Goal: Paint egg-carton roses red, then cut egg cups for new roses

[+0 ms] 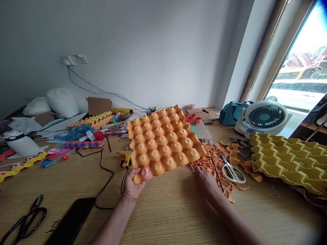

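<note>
An orange egg tray [162, 141] is held up over the middle of the table, its bumps facing me and one near corner cup pinkish. My left hand [133, 183] grips it at the lower left corner, thumb on top. Below the tray's right corner, my right hand [204, 178] rests at the left edge of a heap of orange scraps [208, 160]; its fingers are bent and what they hold, if anything, is hidden. White-handled scissors [233, 172] and a thin dark stick lie on the scraps.
A yellow glue gun [125, 158] lies left of the tray. Black scissors [28, 217] and a black phone [71, 223] are at the near left. Yellow egg trays [288, 160] and a white fan [265, 117] stand at the right. Craft pieces clutter the back left.
</note>
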Demonstrator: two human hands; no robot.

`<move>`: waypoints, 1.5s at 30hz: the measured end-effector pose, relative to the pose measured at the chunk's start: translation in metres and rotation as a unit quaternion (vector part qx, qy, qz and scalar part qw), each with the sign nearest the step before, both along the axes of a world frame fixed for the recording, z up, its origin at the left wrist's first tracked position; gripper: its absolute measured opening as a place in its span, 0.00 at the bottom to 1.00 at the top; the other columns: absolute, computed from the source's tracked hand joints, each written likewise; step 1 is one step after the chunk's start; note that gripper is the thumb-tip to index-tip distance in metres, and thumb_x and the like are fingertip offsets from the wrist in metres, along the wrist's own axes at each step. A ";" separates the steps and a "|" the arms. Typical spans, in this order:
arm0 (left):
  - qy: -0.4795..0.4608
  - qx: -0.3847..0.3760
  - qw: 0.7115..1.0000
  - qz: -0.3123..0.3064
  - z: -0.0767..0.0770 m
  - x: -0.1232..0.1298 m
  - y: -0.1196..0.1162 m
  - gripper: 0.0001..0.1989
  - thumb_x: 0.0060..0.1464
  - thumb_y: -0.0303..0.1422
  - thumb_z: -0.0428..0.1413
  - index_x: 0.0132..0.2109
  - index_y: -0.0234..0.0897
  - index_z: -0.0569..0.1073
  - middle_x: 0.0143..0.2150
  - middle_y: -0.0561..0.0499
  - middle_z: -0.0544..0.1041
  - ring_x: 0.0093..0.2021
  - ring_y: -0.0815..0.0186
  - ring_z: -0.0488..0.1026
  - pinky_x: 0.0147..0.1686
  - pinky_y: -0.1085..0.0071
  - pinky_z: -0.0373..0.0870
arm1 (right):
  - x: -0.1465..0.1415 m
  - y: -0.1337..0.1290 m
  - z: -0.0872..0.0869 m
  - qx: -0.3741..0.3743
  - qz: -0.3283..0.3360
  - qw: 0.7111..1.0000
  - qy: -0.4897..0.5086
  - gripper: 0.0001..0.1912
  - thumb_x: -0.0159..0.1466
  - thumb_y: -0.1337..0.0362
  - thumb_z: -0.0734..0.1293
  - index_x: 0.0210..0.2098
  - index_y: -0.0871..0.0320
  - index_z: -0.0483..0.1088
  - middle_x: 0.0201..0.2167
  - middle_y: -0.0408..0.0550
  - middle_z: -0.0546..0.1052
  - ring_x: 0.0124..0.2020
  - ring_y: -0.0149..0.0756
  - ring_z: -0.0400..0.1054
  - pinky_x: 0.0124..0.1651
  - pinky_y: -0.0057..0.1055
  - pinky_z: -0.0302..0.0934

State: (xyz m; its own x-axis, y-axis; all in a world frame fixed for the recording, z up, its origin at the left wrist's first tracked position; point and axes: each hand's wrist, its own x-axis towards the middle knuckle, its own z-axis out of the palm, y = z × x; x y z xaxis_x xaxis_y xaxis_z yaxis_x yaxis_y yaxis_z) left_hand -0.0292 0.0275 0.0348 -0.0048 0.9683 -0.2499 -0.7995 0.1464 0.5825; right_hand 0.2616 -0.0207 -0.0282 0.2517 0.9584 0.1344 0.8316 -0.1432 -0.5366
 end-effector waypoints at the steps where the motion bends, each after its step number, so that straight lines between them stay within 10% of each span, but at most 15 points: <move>1: 0.006 -0.005 1.000 0.000 0.001 0.001 -0.002 0.30 0.49 0.19 0.54 0.60 0.36 0.74 0.38 0.48 0.85 0.36 0.60 0.83 0.35 0.68 0.82 | 0.003 0.000 0.001 0.020 0.002 0.999 0.025 0.10 0.68 0.69 0.59 0.36 0.58 0.72 0.37 0.58 0.77 0.34 0.43 0.72 0.36 0.34 0.59; 9: 0.039 -0.005 0.999 -0.028 0.002 0.009 -0.010 0.28 0.47 0.20 0.55 0.58 0.34 0.75 0.40 0.45 0.85 0.38 0.60 0.83 0.36 0.70 0.82 | 0.018 0.011 0.053 0.153 0.038 0.942 0.295 0.39 0.71 0.39 0.42 0.55 0.57 0.72 0.39 0.58 0.82 0.37 0.49 0.76 0.35 0.41 0.69; 14: 0.068 0.006 0.997 -0.042 -0.005 0.007 -0.010 0.30 0.44 0.22 0.58 0.58 0.36 0.75 0.42 0.46 0.85 0.41 0.59 0.83 0.39 0.68 0.81 | 0.005 0.016 0.069 0.173 0.061 0.838 0.513 0.32 0.64 0.37 0.63 0.55 0.54 0.73 0.44 0.53 0.83 0.40 0.48 0.77 0.36 0.36 0.70; 25: 0.159 0.137 0.964 -0.163 -0.022 0.005 -0.010 0.27 0.43 0.36 0.70 0.53 0.40 0.79 0.50 0.47 0.83 0.56 0.53 0.77 0.59 0.60 0.72 | 0.031 0.015 0.040 0.164 -0.030 0.926 0.339 0.29 0.61 0.35 0.65 0.34 0.58 0.71 0.26 0.45 0.73 0.27 0.36 0.64 0.27 0.28 0.57; 34: 0.192 0.172 0.944 -0.204 -0.013 0.005 -0.016 0.27 0.41 0.40 0.73 0.50 0.39 0.81 0.49 0.44 0.84 0.52 0.52 0.79 0.49 0.64 0.77 | 0.028 0.014 0.043 0.220 -0.082 0.935 0.267 0.27 0.64 0.38 0.61 0.30 0.57 0.70 0.27 0.45 0.74 0.30 0.37 0.63 0.33 0.30 0.57; 45: 0.181 0.076 0.980 -0.029 0.000 0.015 -0.017 0.12 0.52 0.27 0.68 0.44 0.41 0.81 0.50 0.44 0.84 0.50 0.58 0.82 0.41 0.72 0.79 | 0.015 0.012 0.041 0.248 -0.073 0.940 0.222 0.27 0.65 0.38 0.60 0.28 0.55 0.69 0.24 0.44 0.73 0.27 0.38 0.63 0.32 0.30 0.55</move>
